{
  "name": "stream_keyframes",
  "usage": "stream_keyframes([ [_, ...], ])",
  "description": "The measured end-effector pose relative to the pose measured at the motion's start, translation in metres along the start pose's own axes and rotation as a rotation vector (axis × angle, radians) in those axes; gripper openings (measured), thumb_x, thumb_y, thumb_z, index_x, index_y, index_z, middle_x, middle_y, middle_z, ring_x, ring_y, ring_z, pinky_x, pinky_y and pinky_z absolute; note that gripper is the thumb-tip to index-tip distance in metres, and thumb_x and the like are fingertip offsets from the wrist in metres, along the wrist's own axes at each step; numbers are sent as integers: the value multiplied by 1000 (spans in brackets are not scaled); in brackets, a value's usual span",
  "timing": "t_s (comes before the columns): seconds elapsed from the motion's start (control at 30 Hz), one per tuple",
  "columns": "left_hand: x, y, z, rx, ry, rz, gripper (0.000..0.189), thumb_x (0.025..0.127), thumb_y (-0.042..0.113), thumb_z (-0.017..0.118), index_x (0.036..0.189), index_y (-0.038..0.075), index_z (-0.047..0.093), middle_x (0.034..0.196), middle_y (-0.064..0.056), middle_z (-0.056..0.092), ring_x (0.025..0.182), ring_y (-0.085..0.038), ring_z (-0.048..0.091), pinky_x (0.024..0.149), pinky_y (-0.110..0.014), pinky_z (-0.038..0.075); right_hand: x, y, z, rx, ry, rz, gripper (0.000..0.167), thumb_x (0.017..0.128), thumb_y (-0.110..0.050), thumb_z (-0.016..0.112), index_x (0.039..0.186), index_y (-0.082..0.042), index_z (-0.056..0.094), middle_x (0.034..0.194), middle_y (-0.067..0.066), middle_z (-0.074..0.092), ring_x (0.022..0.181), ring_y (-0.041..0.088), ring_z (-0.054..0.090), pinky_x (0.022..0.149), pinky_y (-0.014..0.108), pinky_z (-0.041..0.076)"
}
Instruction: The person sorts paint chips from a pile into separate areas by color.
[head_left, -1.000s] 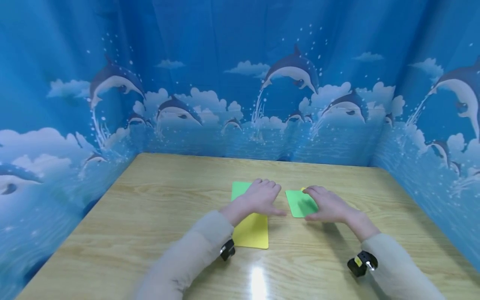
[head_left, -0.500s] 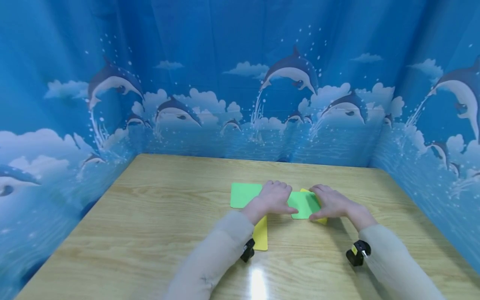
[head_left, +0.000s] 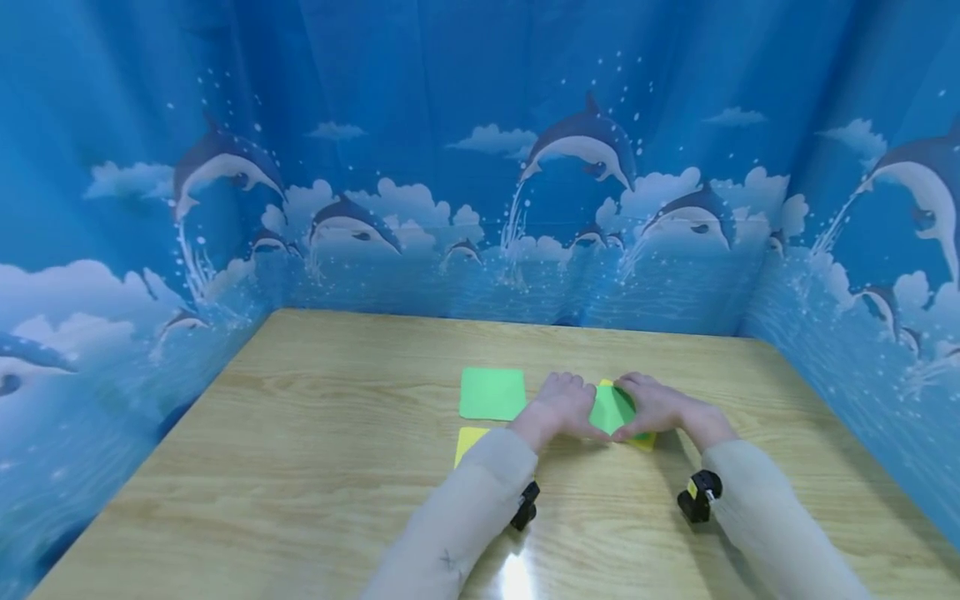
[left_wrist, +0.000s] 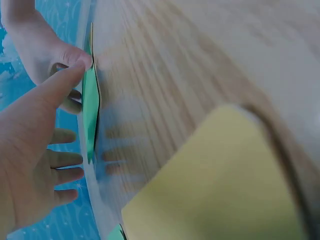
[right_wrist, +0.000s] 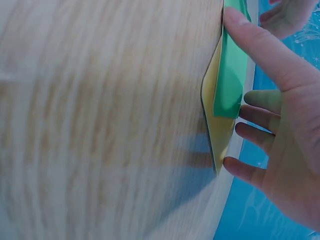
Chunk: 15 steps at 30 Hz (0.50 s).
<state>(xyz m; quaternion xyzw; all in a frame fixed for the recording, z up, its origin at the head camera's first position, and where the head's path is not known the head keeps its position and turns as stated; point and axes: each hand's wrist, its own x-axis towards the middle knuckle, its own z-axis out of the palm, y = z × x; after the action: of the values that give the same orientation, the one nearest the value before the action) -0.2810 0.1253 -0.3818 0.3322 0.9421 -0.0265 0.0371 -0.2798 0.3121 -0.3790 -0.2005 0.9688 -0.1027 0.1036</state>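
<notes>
A green square card (head_left: 612,410) lies partly over a yellow card (head_left: 643,442) on the right of the table's middle. My left hand (head_left: 564,406) is at the green card's left side, its fingers extended. On the right side my right hand (head_left: 663,408) spans the card, with the thumb at the near edge and straight fingers towards the far edge. Both thumb tips come together at the near edge, as the left wrist view also shows on the green card (left_wrist: 90,110). In the right wrist view the yellow card (right_wrist: 220,130) sticks out beneath the green one, bowed slightly.
Another green card (head_left: 492,393) lies flat to the left. Nearer me is another yellow card (head_left: 469,439), mostly hidden by my left sleeve. The wooden table (head_left: 337,417) is enclosed by a blue dolphin curtain (head_left: 420,167).
My left hand has moved right, from above the left cards to the right-hand green card. The green card has shifted slightly right, and the thumbs have come together.
</notes>
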Motion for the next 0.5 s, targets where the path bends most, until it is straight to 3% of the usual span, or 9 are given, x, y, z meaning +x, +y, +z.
stream_keyframes([
  [0.2, -1, -3, 3, -45, -44, -15, 81, 73, 73, 55, 131, 17, 47, 117, 2, 52, 109, -14, 45, 98, -31, 32, 0, 1, 4, 9, -17, 4, 102, 65, -58, 75, 133, 9, 39, 134, 31, 35, 119, 45, 38, 94, 57, 35],
  [0.5, -1, -4, 3, -18, -52, 11, 79, 74, 72, 55, 131, 18, 47, 118, 1, 52, 107, -14, 45, 98, -31, 31, -4, 0, 3, -19, 4, -14, 101, 65, -59, 74, 133, 8, 40, 133, 28, 38, 117, 43, 40, 93, 56, 37],
])
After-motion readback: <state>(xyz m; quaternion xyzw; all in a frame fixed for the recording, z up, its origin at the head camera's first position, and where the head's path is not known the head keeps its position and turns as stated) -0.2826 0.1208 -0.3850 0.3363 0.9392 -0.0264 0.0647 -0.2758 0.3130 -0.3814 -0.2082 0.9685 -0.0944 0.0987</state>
